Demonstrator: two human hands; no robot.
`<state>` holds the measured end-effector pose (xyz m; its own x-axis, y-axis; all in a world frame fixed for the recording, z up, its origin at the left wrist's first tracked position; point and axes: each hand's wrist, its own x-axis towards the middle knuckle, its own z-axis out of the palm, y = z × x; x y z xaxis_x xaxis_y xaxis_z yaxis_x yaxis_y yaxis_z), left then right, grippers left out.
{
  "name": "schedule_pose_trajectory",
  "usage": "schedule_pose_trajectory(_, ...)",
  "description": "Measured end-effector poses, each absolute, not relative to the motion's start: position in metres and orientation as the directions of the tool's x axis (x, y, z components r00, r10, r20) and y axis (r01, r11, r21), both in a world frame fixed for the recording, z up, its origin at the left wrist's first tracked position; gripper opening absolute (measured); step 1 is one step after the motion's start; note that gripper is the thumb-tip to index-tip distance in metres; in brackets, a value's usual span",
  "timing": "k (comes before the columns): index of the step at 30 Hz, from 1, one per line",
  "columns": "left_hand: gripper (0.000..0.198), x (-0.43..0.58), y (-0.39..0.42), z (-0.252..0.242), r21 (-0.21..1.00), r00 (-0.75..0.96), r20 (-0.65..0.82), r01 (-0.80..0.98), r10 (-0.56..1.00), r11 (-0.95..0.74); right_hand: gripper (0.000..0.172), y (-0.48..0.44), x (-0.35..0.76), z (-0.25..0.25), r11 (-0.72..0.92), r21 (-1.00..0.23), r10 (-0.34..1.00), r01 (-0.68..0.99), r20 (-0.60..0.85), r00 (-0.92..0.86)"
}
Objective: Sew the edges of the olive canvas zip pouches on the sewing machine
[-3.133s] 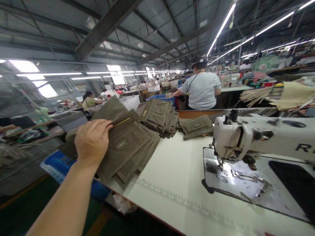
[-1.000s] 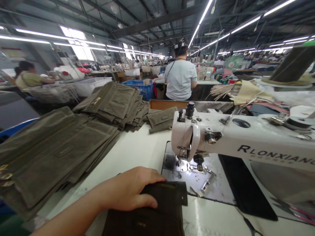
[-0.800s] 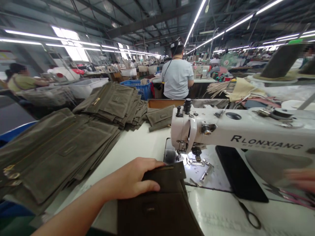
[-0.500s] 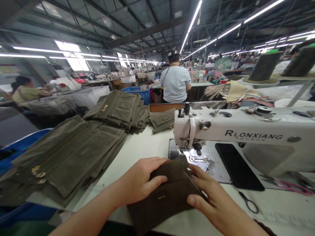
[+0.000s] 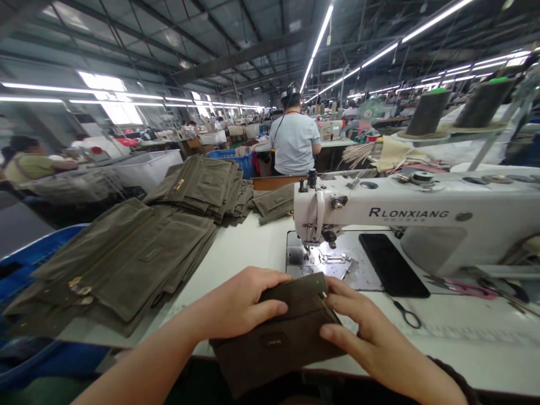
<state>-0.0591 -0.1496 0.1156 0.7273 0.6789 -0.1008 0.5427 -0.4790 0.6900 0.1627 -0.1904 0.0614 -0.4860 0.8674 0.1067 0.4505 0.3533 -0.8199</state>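
Between my two hands is a dark olive fabric piece (image 5: 278,343) with a small label patch, tilted over the table's front edge. My left hand (image 5: 248,306) grips its upper left, thumb on the near face and fingers over the top. On the right edge, my right hand (image 5: 358,332) pinches it, thumb in front and fingers behind. Just beyond stands a white sewing machine (image 5: 405,205), its needle area (image 5: 310,250) apart from the fabric.
Stacked olive fabric pieces with zippers (image 5: 126,259) lie at left, with another pile (image 5: 202,188) behind. A black phone (image 5: 392,264), small black-handled scissors (image 5: 408,315) and pink-handled scissors (image 5: 470,288) lie right. A blue bin (image 5: 42,360) sits lower left; a person (image 5: 295,138) sits ahead.
The fabric piece has been drawn slightly toward me and away from the needle area, and its top edge now folds over more visibly. Both hands keep their hold. The view has shifted a little.
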Motion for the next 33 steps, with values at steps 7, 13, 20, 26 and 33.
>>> schedule_pose_trajectory(7, 0.027, -0.051, -0.144, 0.108, 0.689, 0.758, -0.146, 0.539, 0.636, -0.485, 0.028, -0.189, 0.145, 0.051, 0.310, -0.898, 0.896, 0.311, 0.167, -0.411)
schedule_pose_trajectory(13, 0.014, -0.048, -0.138, 0.091, 0.711, 0.673, -0.133, 0.576, 0.728, -0.403, 0.027, -0.179, 0.138, 0.042, 0.305, -0.883, 0.916, 0.356, 0.170, -0.363)
schedule_pose_trajectory(20, 0.016, -0.049, -0.130, 0.089, 0.738, 0.690, -0.150, 0.555, 0.708, -0.384, 0.029, -0.168, 0.135, 0.040, 0.276, -0.879, 0.910, 0.390, 0.109, -0.399)
schedule_pose_trajectory(26, 0.017, -0.047, -0.128, 0.084, 0.745, 0.621, -0.132, 0.577, 0.772, -0.337, 0.041, -0.162, 0.137, 0.043, 0.214, -0.900, 0.877, 0.379, 0.006, -0.481)
schedule_pose_trajectory(33, 0.021, -0.050, -0.126, 0.079, 0.813, 0.638, -0.191, 0.528, 0.746, -0.244, 0.039, -0.162, 0.134, 0.044, 0.193, -0.889, 0.896, 0.416, -0.013, -0.444)
